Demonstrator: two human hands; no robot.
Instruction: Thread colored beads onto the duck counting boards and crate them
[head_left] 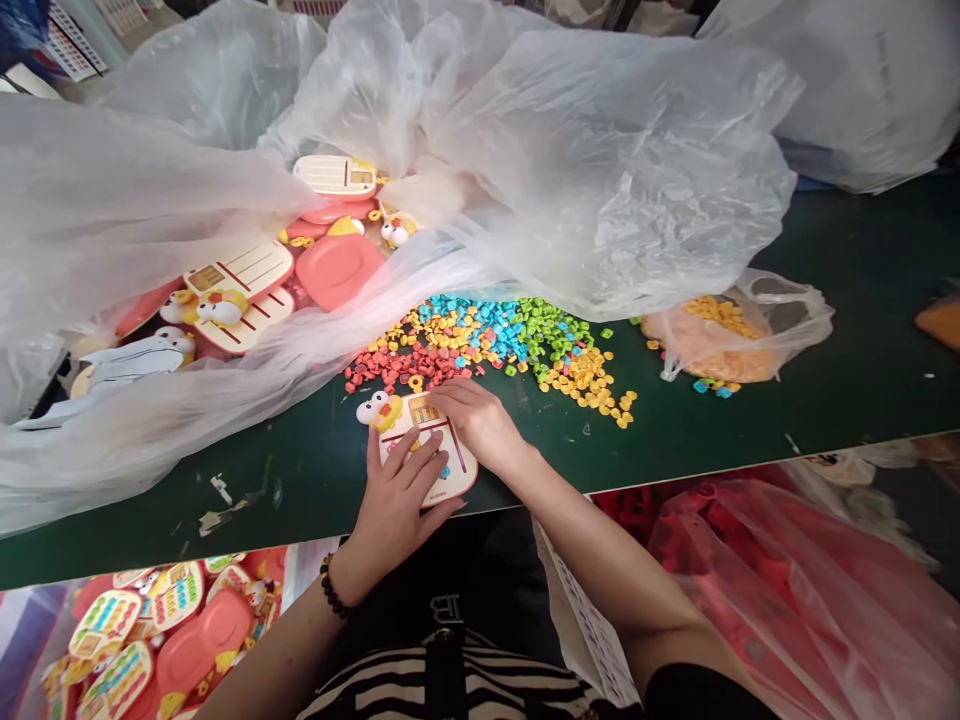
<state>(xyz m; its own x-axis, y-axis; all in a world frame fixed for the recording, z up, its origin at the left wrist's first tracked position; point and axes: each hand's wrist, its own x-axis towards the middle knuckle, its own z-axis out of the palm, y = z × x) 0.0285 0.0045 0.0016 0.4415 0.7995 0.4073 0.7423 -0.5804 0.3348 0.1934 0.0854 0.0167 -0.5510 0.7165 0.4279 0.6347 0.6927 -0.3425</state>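
Note:
On the table's near edge lies a cream toy board (459, 478) with a big-eyed yellow duck head, a brown panel and dark red slots. A few small coloured pieces show on its face, between my fingers. My left hand (401, 490) holds the board, fingers spread over its face and thumb by the near edge. My right hand (480, 425) is at the board's top right, its fingers bent and pressed together beside the panel. Whatever sits under those fingertips is hidden. Just beyond are heaped small red pieces (416, 367), blue pieces (491, 325), green pieces (551, 330) and yellow pieces (585, 380).
A large clear plastic bag (525, 170) covers the table's back, with several toy boards (251, 275) at its opening. To the right, a small bag (720, 345) holds orange-yellow pieces. Filled boards (176, 600) are piled below the table at left; red bagged material (780, 580) lies below right.

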